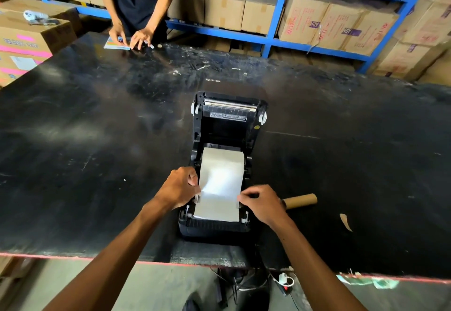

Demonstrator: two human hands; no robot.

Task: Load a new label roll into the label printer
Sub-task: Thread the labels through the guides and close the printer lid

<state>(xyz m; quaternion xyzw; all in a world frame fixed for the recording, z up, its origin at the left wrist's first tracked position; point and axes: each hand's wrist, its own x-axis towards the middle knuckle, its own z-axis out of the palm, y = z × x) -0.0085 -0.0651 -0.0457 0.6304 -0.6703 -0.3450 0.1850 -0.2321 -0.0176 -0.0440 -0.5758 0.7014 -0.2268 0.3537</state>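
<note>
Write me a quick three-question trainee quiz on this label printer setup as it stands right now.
1. True or false: the printer lid is closed.
2. Where is the cardboard core? A) inside the printer B) on the table, right of the printer C) on a shelf
3. What do the left hand and right hand touch?

Key
1. False: the lid stands open.
2. B
3. The side edges of the white label strip, drawn forward over the printer's front.
</note>
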